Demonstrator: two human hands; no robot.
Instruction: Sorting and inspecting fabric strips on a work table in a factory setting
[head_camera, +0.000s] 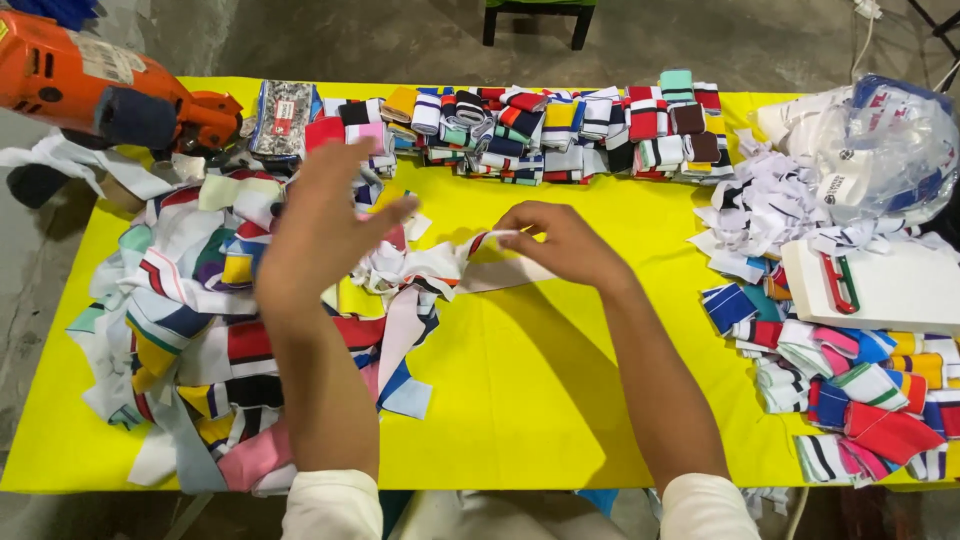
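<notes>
- Fabric strip (470, 262), white with coloured bands, lies mid-table on the yellow cloth (560, 400); looks light, limp, best taken by its end.
- My right hand (560, 240) pinches that end between thumb and fingertips.
- My left hand (320, 225) hovers, fingers spread, above the loose scrap pile (190, 330).

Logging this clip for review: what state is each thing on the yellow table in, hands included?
Left hand: raised, fingers spread, holding nothing.
Right hand: pinching the fabric strip.
Fabric strip: partly stretched out, crumpled at its left end.
Loose strip pile: tangled, unfolded.
Folded strips at the back: stacked in rows.
Folded strips at the right: heaped loosely.
Plastic bag: open, crumpled.
Orange power tool: lying at the table corner.
</notes>
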